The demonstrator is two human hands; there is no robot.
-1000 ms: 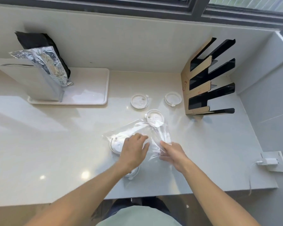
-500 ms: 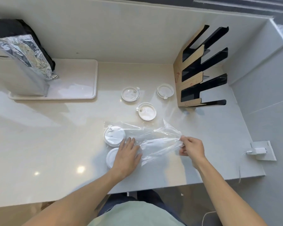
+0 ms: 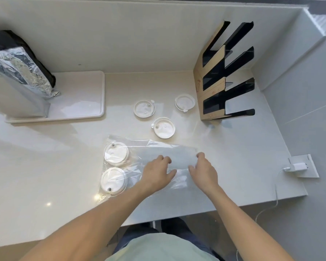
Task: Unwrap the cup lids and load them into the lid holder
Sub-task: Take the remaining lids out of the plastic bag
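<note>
Both hands, left hand [image 3: 156,174] and right hand [image 3: 203,171], flat and open on the clear plastic bag [image 3: 158,147]; unwrapping unfinished. Next, probably: freeing two bagged lids [image 3: 116,155].

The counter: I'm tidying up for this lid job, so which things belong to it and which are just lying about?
Part of the job:
plastic bag under both hands
two bagged lids
three loose lids
lid holder
left hand
right hand

Just lying about:
foil pouch
white tray
charger in its wall socket
</note>
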